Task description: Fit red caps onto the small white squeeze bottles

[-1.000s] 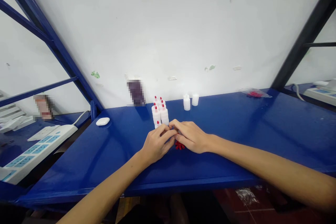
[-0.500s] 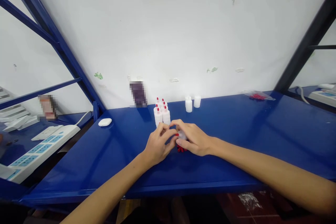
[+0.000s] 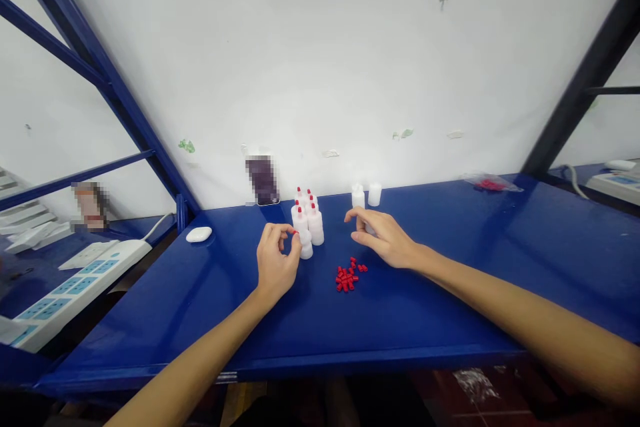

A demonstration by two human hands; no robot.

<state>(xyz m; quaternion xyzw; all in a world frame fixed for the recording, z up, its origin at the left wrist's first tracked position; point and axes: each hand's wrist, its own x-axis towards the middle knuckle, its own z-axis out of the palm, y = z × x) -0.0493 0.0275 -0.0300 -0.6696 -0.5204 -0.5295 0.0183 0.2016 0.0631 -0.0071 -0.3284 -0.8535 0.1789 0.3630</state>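
My left hand is closed, thumb and fingertips pinching the small red cap at the top of a white plastic squeeze bottle. This bottle is at the front of a cluster of several upright white bottles with red tips. Over the middle of the table, my right hand has its fingers curved and apart. Part of a white bottle shows in the gap between its thumb and index finger; I cannot tell whether they touch. Between and below the hands lies a loose pile of small red caps.
White bottles without visible red tips stand near the wall. A clear bag with red pieces lies at the back right. On the left are a white rounded case and a power strip. A phone leans against the wall.
My hands have moved apart. The bottle they held together is now by the cluster, pinched by my left hand. My right hand moved right and away from me, uncovering the red caps.
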